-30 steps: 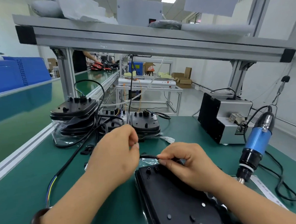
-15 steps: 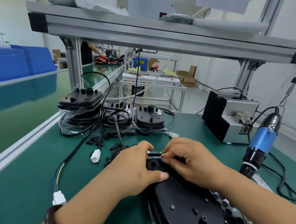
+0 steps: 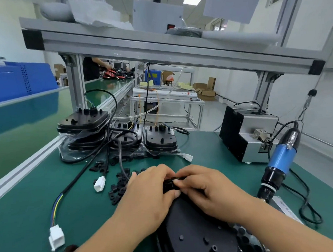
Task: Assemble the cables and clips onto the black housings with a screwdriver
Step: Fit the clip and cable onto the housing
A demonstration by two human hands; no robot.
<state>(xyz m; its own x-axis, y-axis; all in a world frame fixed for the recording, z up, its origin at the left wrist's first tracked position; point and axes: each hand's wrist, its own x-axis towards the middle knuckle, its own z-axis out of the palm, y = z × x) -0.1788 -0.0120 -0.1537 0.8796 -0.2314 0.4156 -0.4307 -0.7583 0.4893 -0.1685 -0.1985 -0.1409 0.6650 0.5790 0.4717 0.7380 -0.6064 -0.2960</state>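
The left hand (image 3: 146,194) has dropped to meet the right hand (image 3: 209,189), both sets of fingers now pinching the thin black cable (image 3: 170,182) against the flat black plastic housing (image 3: 196,230), probably seating it.

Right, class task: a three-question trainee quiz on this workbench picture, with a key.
1. True or false: neither the left hand nor the right hand holds the blue electric screwdriver.
2. Which lies left of both hands? A) white plastic connector B) red cup C) yellow tape
3. The right hand pinches a small black part at the black plastic housing's end; what colour is the bench mat?
Key: 1 true; 2 A; 3 green.
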